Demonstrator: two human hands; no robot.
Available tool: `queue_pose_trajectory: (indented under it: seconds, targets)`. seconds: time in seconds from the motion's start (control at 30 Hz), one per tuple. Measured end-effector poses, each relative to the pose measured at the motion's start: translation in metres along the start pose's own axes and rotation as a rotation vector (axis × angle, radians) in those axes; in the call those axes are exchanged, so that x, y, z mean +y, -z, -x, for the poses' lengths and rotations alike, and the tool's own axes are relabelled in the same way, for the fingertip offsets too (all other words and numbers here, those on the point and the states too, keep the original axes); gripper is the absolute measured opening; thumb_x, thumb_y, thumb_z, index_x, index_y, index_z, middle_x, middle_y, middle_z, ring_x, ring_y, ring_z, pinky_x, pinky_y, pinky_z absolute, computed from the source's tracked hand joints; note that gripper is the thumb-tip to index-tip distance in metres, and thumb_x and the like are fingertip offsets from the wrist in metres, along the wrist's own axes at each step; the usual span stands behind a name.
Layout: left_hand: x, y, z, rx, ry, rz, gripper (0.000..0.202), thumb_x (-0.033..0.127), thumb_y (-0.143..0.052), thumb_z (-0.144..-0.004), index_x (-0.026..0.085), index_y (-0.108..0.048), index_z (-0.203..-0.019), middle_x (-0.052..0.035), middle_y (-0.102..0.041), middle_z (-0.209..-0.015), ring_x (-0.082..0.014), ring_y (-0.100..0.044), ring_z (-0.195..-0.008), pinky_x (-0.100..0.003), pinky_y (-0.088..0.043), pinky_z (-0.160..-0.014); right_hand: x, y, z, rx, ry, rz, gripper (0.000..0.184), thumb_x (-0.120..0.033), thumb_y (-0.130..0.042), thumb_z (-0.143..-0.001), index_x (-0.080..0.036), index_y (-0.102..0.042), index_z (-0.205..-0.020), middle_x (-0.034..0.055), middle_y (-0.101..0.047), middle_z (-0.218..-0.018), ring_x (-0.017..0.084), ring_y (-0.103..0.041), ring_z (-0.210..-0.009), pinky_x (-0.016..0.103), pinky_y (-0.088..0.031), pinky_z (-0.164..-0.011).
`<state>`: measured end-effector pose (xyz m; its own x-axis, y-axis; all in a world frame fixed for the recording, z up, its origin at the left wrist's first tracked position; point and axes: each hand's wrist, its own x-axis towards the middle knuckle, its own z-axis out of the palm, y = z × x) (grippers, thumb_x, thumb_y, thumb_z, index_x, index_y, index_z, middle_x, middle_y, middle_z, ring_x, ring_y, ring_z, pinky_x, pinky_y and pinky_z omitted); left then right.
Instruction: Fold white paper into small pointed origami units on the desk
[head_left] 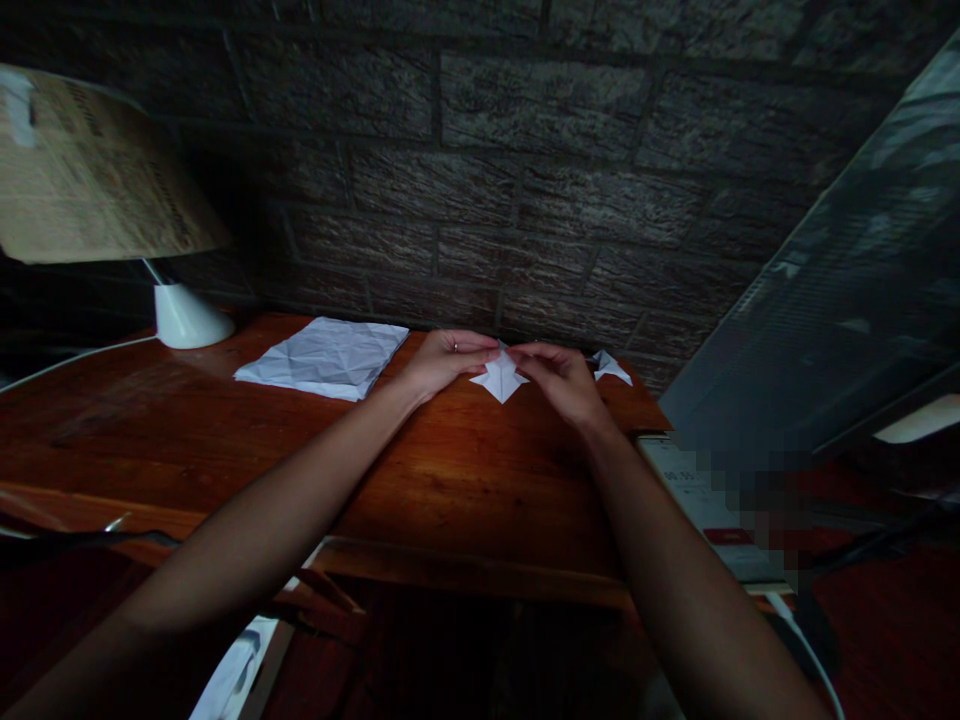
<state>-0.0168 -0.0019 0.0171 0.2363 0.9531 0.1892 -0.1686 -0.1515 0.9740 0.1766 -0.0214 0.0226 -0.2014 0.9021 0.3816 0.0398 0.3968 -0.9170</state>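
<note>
- A polished wooden desk [465,480] stands against a dark brick wall [525,150] in a dim room, with light pooling on the middle of the desk's top.
- At the desk's far left corner stands a lamp on a white base [187,318]. Its tan, printed shade [90,170] leans out over the left side, and a white cord [67,358] trails off past the left edge.
- A creased white sheet [326,355] lies flat near the far edge, just right of the lamp base and left of the hands.
- The left hand [442,362] and the right hand [566,380] meet near the far edge, right of centre. Each pinches the top of a small folded paper piece [501,380] between thumb and fingertips, and the piece's point hangs down toward the wood.
- A ring [454,347] shows on one finger of the left hand.
- A second folded paper shape [611,368] rests at the far right corner, just beyond the right hand.
- A dark slanted panel [840,280] rises off the desk's right edge and closes that side of the view.
- Below it lies a pale printed sheet [682,480], partly blurred, and a white cable [806,650] curls near the bottom right.
- Both forearms stretch across the near edge, covering part of the wood there.
</note>
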Motion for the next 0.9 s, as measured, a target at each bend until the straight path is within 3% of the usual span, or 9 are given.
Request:
queue_pose_trajectory:
  seconds: [0.17, 0.4, 0.63, 0.9]
  targets:
    - [-0.0007, -0.0018, -0.0001, -0.011, -0.046, -0.027, 0.035, 0.033, -0.089, -0.056, 0.016, -0.078, -0.085, -0.0069, -0.076, -0.082, -0.0140, -0.065, -0.069, -0.031, -0.054, -0.072, 0.0054, 0.0003, -0.0029, 0.032, -0.045, -0.089, 0.028, -0.036, -0.083, -0.065, -0.025, -0.077, -0.090, -0.0003, -0.074, -0.086, 0.014, -0.063, -0.074, 0.031, -0.053, -0.074]
    - [0.0003, -0.0047, 0.0016, 0.018, -0.070, -0.046, 0.038, 0.031, -0.089, -0.057, 0.014, -0.077, -0.089, -0.0060, -0.076, -0.082, -0.0159, -0.066, -0.073, -0.032, -0.052, -0.075, 0.0050, 0.0015, -0.0026, 0.026, -0.084, -0.149, 0.025, -0.035, -0.084, -0.064, -0.024, -0.078, -0.086, -0.0009, -0.075, -0.085, 0.013, -0.064, -0.073, 0.030, -0.052, -0.074]
    - [0.0001, -0.0071, 0.0042, -0.087, -0.023, -0.026, 0.036, 0.026, -0.087, -0.058, 0.014, -0.076, -0.090, -0.0064, -0.076, -0.090, -0.0150, -0.067, -0.077, -0.034, -0.050, -0.081, 0.0097, 0.0032, -0.0044, 0.025, -0.086, -0.114, 0.021, -0.036, -0.083, -0.066, -0.024, -0.078, -0.083, -0.0001, -0.075, -0.083, 0.012, -0.062, -0.070, 0.030, -0.052, -0.071]
    - [-0.0031, -0.0078, 0.0024, -0.066, -0.032, 0.023, 0.035, 0.024, -0.088, -0.056, 0.014, -0.076, -0.087, -0.0055, -0.075, -0.085, -0.0148, -0.065, -0.076, -0.033, -0.048, -0.079, 0.0092, 0.0045, -0.0044, 0.014, -0.085, -0.078, 0.023, -0.038, -0.083, -0.067, -0.025, -0.078, -0.085, 0.0010, -0.075, -0.086, 0.015, -0.063, -0.075, 0.032, -0.052, -0.072]
